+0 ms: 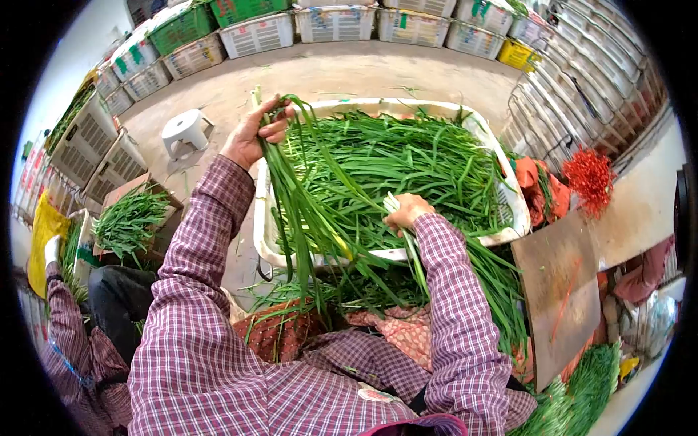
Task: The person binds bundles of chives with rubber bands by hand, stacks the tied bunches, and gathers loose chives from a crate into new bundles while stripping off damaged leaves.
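My left hand (254, 133) is raised over the near left corner of a white plastic crate (515, 190). Its fingers are closed around a bunch of garlic chives (292, 207), pale stem ends up, long green leaves hanging down. My right hand (409, 212), lower at the crate's front rim, is closed on another bunch of garlic chives (496, 280). The white stems poke out at the thumb, and the leaves trail beneath my forearm. A thick layer of loose garlic chives (392, 156) fills the crate, and more leaves lie across my lap.
A brown board (556, 291) and red ties (589, 178) are at the right, near stacked crates (582, 94). At the left are a white stool (185, 131), a box of greens (131, 218) and another person's sleeve (69, 349). Filled crates (334, 25) line the back.
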`<action>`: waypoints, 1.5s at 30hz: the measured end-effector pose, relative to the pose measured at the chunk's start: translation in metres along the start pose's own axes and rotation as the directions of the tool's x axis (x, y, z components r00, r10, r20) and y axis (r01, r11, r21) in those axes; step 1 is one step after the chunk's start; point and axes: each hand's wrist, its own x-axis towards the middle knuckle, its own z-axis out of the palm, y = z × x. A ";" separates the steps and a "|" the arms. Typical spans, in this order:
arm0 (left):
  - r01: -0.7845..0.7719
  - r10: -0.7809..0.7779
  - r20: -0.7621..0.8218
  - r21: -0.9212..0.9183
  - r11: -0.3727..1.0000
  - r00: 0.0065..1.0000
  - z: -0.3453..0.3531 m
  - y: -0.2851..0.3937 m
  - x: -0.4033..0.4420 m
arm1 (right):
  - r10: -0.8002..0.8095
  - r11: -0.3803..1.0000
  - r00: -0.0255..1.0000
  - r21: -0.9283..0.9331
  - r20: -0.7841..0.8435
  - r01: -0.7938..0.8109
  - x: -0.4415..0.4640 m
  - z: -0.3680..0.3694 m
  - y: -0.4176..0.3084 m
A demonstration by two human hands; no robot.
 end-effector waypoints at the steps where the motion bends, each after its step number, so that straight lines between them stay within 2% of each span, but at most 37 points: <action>1: -0.004 0.004 -0.016 -0.010 1.000 1.000 0.003 -0.001 -0.002 | 0.024 0.999 1.000 -0.043 0.016 -0.024 0.013 0.007 0.001; 3: 0.002 -0.002 -0.027 0.012 1.000 1.000 0.012 0.000 -0.005 | -0.055 0.987 0.998 -0.147 0.023 0.058 0.026 0.018 0.003; 6: 0.009 -0.009 -0.017 0.031 0.999 1.000 0.020 0.004 -0.010 | 0.005 0.983 0.997 -0.181 0.081 0.010 -0.007 -0.005 -0.021; 8: 0.013 -0.012 -0.040 0.009 1.000 0.999 0.019 0.007 -0.014 | 0.125 0.992 0.985 0.014 0.122 -0.127 -0.011 -0.014 -0.019; 9: 0.002 -0.002 -0.030 0.009 1.000 1.000 0.016 0.010 -0.017 | 0.125 0.978 0.987 0.155 0.101 -0.140 -0.023 -0.026 -0.017; 10: 0.000 0.000 -0.031 0.009 1.000 1.000 0.010 0.013 -0.021 | 0.050 0.985 0.998 0.168 -0.043 -0.043 -0.030 -0.033 -0.010; 12: -0.068 0.068 -0.052 -0.014 0.998 0.996 0.001 0.018 -0.027 | 0.030 0.944 0.985 0.328 -0.172 0.028 -0.046 -0.051 0.004; 14: -0.063 0.063 -0.016 -0.019 0.998 0.998 -0.004 0.020 -0.030 | 0.021 0.856 0.941 0.492 -0.338 0.158 -0.057 -0.061 0.027; 16: -0.051 0.053 -0.151 0.016 0.999 0.987 0.000 0.016 -0.035 | -0.009 0.776 0.896 0.562 -0.444 0.287 -0.076 -0.073 0.038; 17: -0.026 0.026 -0.091 0.007 1.000 0.995 0.000 0.013 -0.034 | -0.034 0.757 0.890 0.570 -0.454 0.320 -0.083 -0.079 0.042; 18: 0.007 -0.004 -0.127 0.019 1.000 0.992 0.014 0.010 -0.031 | -0.019 0.741 0.892 0.593 -0.451 0.316 -0.084 -0.085 0.047; 20: 0.016 -0.017 -0.024 -0.026 1.000 1.000 0.013 -0.003 -0.028 | -0.038 0.683 0.844 0.602 -0.535 0.413 -0.092 -0.085 0.053; 21: 0.038 -0.038 0.033 -0.029 0.999 0.999 0.022 -0.007 -0.030 | -0.042 0.597 0.803 0.630 -0.594 0.497 -0.098 -0.085 0.053; 22: 0.033 -0.031 -0.036 0.084 0.996 0.999 0.031 -0.010 -0.034 | -0.035 0.560 0.802 0.653 -0.597 0.510 -0.108 -0.089 0.055; 26: 0.070 -0.065 -0.056 0.094 0.993 0.996 0.045 -0.016 -0.032 | 0.206 0.528 0.635 0.630 -0.745 0.569 -0.117 -0.110 0.087; 27: 0.087 -0.083 -0.036 0.102 0.991 0.996 0.045 -0.019 -0.035 | 0.318 0.524 0.566 0.638 -0.761 0.564 -0.123 -0.114 0.100; 28: 0.085 -0.082 -0.033 0.104 0.991 0.996 0.051 -0.022 -0.039 | 0.401 0.478 0.560 0.687 -0.725 0.547 -0.130 -0.124 0.112; 30: 0.174 -0.177 -0.006 0.232 0.957 0.984 0.065 -0.034 -0.044 | 0.325 0.512 0.399 0.514 -0.857 0.688 -0.145 -0.136 0.128; 31: 0.178 -0.194 0.027 0.296 0.938 0.981 0.070 -0.041 -0.045 | 0.358 0.509 0.399 0.535 -0.844 0.675 -0.164 -0.145 0.124; 32: 0.168 -0.196 0.047 0.345 0.923 0.980 0.071 -0.046 -0.036 | 0.412 0.629 0.344 0.537 -0.844 0.562 -0.178 -0.157 0.119; 34: 0.224 -0.262 0.056 0.370 0.902 0.963 0.085 -0.060 -0.038 | 0.305 0.642 0.260 0.400 -0.916 0.655 -0.195 -0.167 0.142; 36: 0.241 -0.285 0.072 0.363 0.900 0.956 0.096 -0.070 -0.043 | 0.272 0.670 0.151 0.300 -0.950 0.679 -0.217 -0.174 0.152; 37: 0.241 -0.284 0.067 0.368 0.898 0.956 0.095 -0.076 -0.043 | 0.310 0.678 0.132 0.317 -0.941 0.663 -0.233 -0.177 0.144; 38: 0.242 -0.284 0.061 0.371 0.896 0.957 0.092 -0.082 -0.043 | 0.329 0.662 0.040 0.260 -0.944 0.703 -0.244 -0.180 0.138; 40: 0.265 -0.299 0.042 0.362 0.894 0.953 0.082 -0.084 -0.040 | 0.445 0.654 0.051 0.363 -0.894 0.664 -0.262 -0.194 0.184; 42: 0.216 -0.261 0.064 0.392 0.894 0.963 0.061 -0.083 -0.043 | 0.500 0.615 0.043 0.390 -0.865 0.685 -0.291 -0.194 0.204; 44: 0.202 -0.226 0.064 0.265 0.943 0.972 0.051 -0.078 -0.044 | 0.500 0.588 0.103 0.425 -0.860 0.689 -0.304 -0.187 0.208; 45: 0.171 -0.200 0.114 0.224 0.960 0.973 0.053 -0.078 -0.044 | 0.500 0.574 0.133 0.443 -0.856 0.689 -0.311 -0.184 0.210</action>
